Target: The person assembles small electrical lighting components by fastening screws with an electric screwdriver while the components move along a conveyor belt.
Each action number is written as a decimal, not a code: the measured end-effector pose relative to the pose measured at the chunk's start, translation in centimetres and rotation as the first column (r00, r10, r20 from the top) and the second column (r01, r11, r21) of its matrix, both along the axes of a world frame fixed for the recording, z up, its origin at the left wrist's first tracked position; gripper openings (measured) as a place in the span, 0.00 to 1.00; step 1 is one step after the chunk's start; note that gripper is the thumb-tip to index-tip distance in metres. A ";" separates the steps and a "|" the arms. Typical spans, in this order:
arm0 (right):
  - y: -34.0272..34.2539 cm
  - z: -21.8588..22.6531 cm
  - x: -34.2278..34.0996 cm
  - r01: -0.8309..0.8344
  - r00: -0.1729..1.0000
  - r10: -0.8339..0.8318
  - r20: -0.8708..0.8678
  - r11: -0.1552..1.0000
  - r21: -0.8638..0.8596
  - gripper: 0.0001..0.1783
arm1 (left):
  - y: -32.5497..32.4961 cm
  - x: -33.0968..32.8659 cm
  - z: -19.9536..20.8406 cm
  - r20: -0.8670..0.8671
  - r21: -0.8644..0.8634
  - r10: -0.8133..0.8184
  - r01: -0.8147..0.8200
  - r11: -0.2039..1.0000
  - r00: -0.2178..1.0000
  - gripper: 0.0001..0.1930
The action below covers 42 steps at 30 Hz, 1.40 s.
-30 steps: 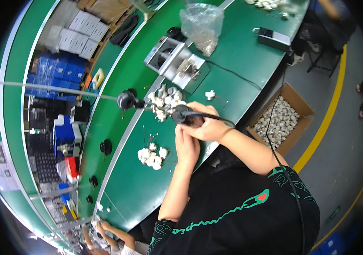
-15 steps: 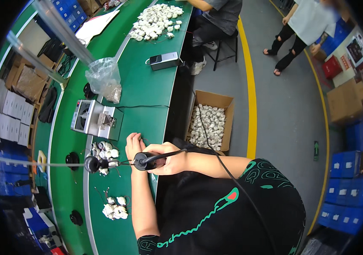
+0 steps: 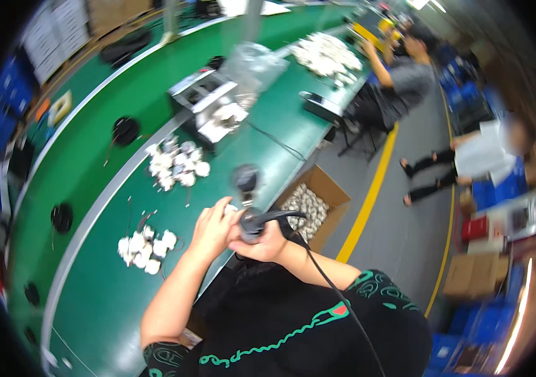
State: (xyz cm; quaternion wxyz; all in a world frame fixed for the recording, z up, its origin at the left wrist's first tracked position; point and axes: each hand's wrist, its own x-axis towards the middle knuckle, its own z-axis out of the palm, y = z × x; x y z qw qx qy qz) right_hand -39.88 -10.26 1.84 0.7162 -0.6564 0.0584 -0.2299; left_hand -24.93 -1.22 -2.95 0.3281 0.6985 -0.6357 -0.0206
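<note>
My right hand (image 3: 266,244) is closed around a black corded electric screwdriver (image 3: 252,225), seen from its top end. From that end a black cable (image 3: 288,215) bends away to the right. A blurred black round fitting (image 3: 246,179) hangs just above the tool. Beside it my left hand (image 3: 212,227) has its fingers closed, with a bit of a small white part (image 3: 231,209) showing at the fingertips. Both hands meet over the near edge of the green bench. Two piles of small white wired parts, one nearer (image 3: 145,248) and one farther (image 3: 177,164), lie left of my hands.
A silver bench machine (image 3: 208,103) stands beyond the piles, next to a clear plastic bag (image 3: 252,66). Black round parts (image 3: 126,131) sit on the green belt. At right, an open carton (image 3: 321,220) holds many white parts. One person sits farther along; another stands in the aisle.
The head view has swung, so the bench now runs diagonally. My left hand has drawn in beside the screwdriver, with a small white part now showing at its fingertips. My right hand keeps hold of the tool.
</note>
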 end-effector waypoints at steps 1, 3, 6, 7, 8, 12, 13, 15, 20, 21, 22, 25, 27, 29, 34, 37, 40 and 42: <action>0.0 -0.5 0.2 0.029 0.999 -0.027 0.037 0.998 -0.054 0.26 | 0.5 -0.2 0.2 0.059 -0.039 0.029 -0.027 0.999 0.998 0.16; -0.5 1.2 0.8 -0.012 0.996 0.019 0.082 0.997 -0.082 0.27 | 1.4 0.1 0.6 0.010 -0.069 0.020 -0.019 0.997 1.000 0.16; -2.7 0.7 1.5 0.143 0.984 -0.116 0.137 0.968 -0.207 0.30 | 1.9 0.2 1.3 -0.021 -0.058 0.052 -0.053 0.997 0.998 0.17; -3.5 1.6 3.0 0.225 0.960 -0.170 0.224 0.943 -0.246 0.25 | 2.1 0.6 1.1 -0.056 -0.049 0.023 -0.026 0.998 0.998 0.17; -3.5 4.1 5.1 0.293 0.937 -0.238 0.256 0.935 -0.201 0.19 | 2.3 0.9 0.9 -0.093 -0.044 -0.019 0.015 0.999 0.995 0.17; -10.4 8.6 13.1 0.423 0.852 -0.346 0.393 0.898 -0.126 0.21 | 2.0 2.0 0.1 -0.185 -0.067 -0.024 0.012 0.998 0.982 0.18; -12.2 9.1 15.4 0.464 0.830 -0.392 0.398 0.880 -0.101 0.21 | 1.9 2.2 -0.1 -0.191 -0.077 -0.018 0.003 0.997 0.981 0.18; -15.2 9.7 18.5 0.523 0.809 -0.475 0.345 0.851 -0.054 0.20 | 1.7 2.5 -0.6 -0.200 -0.146 -0.043 0.014 0.989 0.979 0.19; -16.7 7.6 19.2 0.505 0.814 -0.485 0.320 0.863 0.022 0.17 | 1.4 1.9 -1.4 -0.148 -0.092 -0.076 0.062 0.994 0.986 0.19; -16.8 6.9 18.7 0.462 0.817 -0.457 0.351 0.884 0.073 0.16 | 1.4 1.9 -1.9 -0.170 -0.100 -0.057 0.041 0.994 0.984 0.19; -16.1 6.8 18.2 0.463 0.830 -0.457 0.319 0.884 0.062 0.17 | 1.7 1.9 -2.2 -0.155 -0.085 -0.036 0.023 0.996 0.987 0.18; -13.8 6.0 14.8 0.382 0.900 -0.369 0.232 0.924 -0.012 0.19 | 1.9 1.7 -1.9 -0.148 -0.071 0.005 -0.016 0.997 0.989 0.18; -10.8 5.4 11.9 0.311 0.932 -0.307 0.193 0.950 0.006 0.21 | 2.1 1.9 -1.5 -0.156 -0.055 0.023 -0.032 0.998 0.987 0.19; -7.9 5.5 9.5 0.265 0.943 -0.259 0.208 0.964 0.001 0.20 | 2.0 2.3 -1.3 -0.144 -0.069 0.044 -0.055 0.996 0.989 0.19; -3.1 6.2 7.5 0.134 0.951 -0.111 0.290 0.989 -0.061 0.22 | 1.6 2.7 -1.4 -0.199 -0.088 0.073 -0.092 0.992 0.977 0.19; -1.9 5.8 8.1 0.073 0.951 -0.045 0.305 0.994 -0.082 0.23 | 1.6 2.7 -1.6 -0.207 -0.089 0.083 -0.104 0.991 0.975 0.19; -1.5 5.1 8.7 0.058 0.956 -0.030 0.292 0.994 -0.088 0.23 | 1.8 2.5 -1.8 -0.210 -0.088 0.085 -0.106 0.990 0.974 0.18; -1.4 5.0 9.0 0.105 0.953 -0.063 0.296 0.986 -0.127 0.22 | 1.9 2.5 -1.5 -0.223 -0.067 0.092 -0.110 0.992 0.971 0.18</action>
